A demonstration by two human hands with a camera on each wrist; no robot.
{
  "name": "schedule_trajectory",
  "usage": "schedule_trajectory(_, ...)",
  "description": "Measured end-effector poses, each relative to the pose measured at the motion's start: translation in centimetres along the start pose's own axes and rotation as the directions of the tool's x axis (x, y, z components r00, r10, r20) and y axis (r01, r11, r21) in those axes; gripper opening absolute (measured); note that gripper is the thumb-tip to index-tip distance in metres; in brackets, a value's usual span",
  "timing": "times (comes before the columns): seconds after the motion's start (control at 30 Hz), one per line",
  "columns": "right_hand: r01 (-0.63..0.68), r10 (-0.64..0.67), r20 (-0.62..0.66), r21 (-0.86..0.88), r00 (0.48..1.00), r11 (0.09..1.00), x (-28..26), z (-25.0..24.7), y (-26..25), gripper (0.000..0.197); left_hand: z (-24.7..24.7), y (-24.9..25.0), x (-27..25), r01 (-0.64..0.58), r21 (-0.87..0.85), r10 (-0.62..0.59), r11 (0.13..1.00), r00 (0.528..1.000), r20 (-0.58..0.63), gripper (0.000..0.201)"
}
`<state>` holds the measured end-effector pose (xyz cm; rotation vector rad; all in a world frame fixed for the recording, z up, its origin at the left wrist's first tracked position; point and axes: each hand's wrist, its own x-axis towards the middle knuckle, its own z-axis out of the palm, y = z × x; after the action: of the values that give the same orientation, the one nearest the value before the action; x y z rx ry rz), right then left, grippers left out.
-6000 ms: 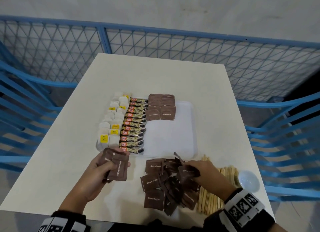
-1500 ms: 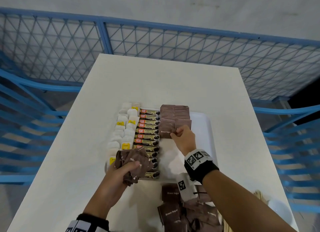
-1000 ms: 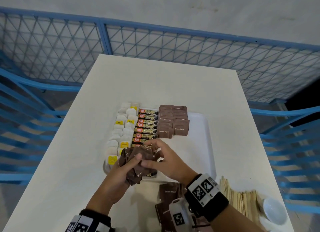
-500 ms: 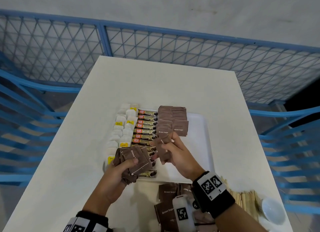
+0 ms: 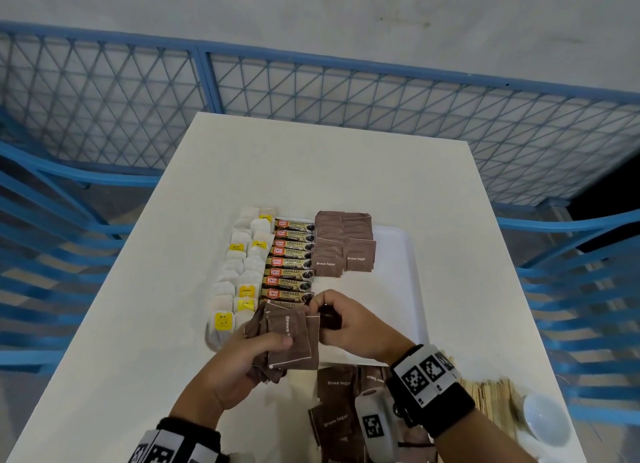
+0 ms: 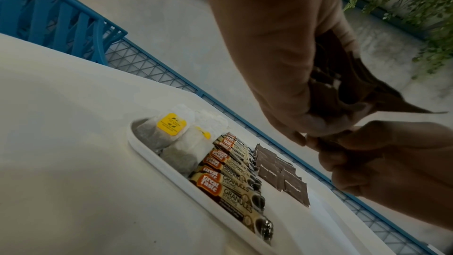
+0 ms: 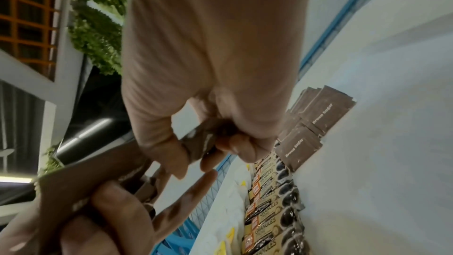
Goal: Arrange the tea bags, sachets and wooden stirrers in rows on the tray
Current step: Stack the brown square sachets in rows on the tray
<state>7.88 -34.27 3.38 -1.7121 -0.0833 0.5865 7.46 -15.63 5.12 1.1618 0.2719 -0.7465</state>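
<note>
My left hand (image 5: pixel 277 345) grips a fanned bundle of brown sugar sachets (image 5: pixel 294 341) above the tray's near end. Right beside it, my right hand (image 5: pixel 322 312) pinches a single brown sachet (image 5: pixel 330 319); the right wrist view shows that sachet (image 7: pixel 203 139) between thumb and fingers. The white tray (image 5: pixel 398 289) holds a row of tea bags (image 5: pixel 242 275), a row of coffee granule sticks (image 5: pixel 291 261) and two columns of brown sugar sachets (image 5: pixel 343 248) at its far end. Loose sachets (image 5: pixel 337 410) and wooden stirrers (image 5: pixel 491 397) lie on the table near me.
A small white bowl (image 5: pixel 547 421) stands at the table's near right corner beside the stirrers. The tray's right half (image 5: pixel 391 324) is bare. Blue mesh fencing (image 5: pixel 346 92) and blue chairs (image 5: pixel 588 289) surround the white table (image 5: pixel 311 168).
My right hand left the sachet columns on the tray, came back to the bundle in my left hand and now pinches one sachet beside it. The left hand has stayed put.
</note>
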Motion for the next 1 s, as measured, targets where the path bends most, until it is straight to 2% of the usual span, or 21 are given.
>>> schedule_trajectory(0.1,0.026,-0.023,0.037,-0.096,0.999,0.995,-0.4,-0.4,-0.4,0.036,-0.3,-0.1,0.2,0.018,0.042,-0.018,0.999,1.000,0.002,0.052)
schedule_trajectory(0.2,0.051,-0.052,0.068,0.015,0.996,0.999,-0.5,-0.3,-0.5,0.042,-0.4,-0.2,0.2,0.020,0.079,-0.020,0.997,1.000,-0.002,0.057)
schedule_trajectory(0.27,0.059,-0.057,-0.021,0.104,0.998,0.993,-0.4,-0.2,-0.3,0.053,-0.5,-0.3,0.2,0.008,0.066,-0.007,0.998,1.000,-0.011,0.057)
schedule_trajectory(0.33,0.038,-0.001,-0.145,0.251,0.989,0.967,-0.3,-0.1,0.0,0.058,-0.6,-0.3,0.2,-0.008,0.041,0.010,0.999,1.000,-0.027,0.058)
schedule_trajectory(0.4,0.022,0.073,-0.226,0.393,0.971,0.919,-0.3,-0.2,0.2,0.049,-0.6,-0.3,0.2,-0.025,0.019,0.025,1.000,0.999,-0.032,0.058)
schedule_trajectory(0.53,-0.042,0.170,-0.286,0.405,0.943,0.913,-0.3,-0.5,0.8,0.013,-0.7,-0.5,0.1,-0.038,0.017,0.039,0.999,0.998,-0.051,0.055)
schedule_trajectory(0.7,-0.050,0.195,-0.337,0.394,0.921,0.918,0.0,-1.4,1.9,0.005,-0.4,-0.7,0.3,-0.014,0.036,0.016,0.999,0.998,-0.061,0.044)
schedule_trajectory(0.77,-0.041,0.204,-0.414,0.369,0.887,0.929,0.4,-2.6,2.7,0.008,-0.6,-0.8,0.3,-0.024,0.028,0.026,0.999,0.996,-0.084,0.047)
schedule_trajectory(0.87,-0.104,0.228,-0.557,0.245,0.799,0.964,1.5,-5.0,4.4,0.016,-1.2,-1.0,0.4,-0.036,0.015,0.037,0.999,0.991,-0.126,0.054)
schedule_trajectory(0.93,-0.161,0.229,-0.632,0.164,0.740,0.973,2.4,-6.6,5.1,0.018,-1.5,-1.1,0.5,-0.033,0.005,0.034,0.999,0.989,-0.142,0.050)
schedule_trajectory(1.0,-0.189,0.231,-0.671,0.135,0.705,0.973,3.1,-7.8,5.5,0.021,-1.5,-1.0,0.6,-0.030,0.004,0.031,1.000,0.989,-0.147,0.045)
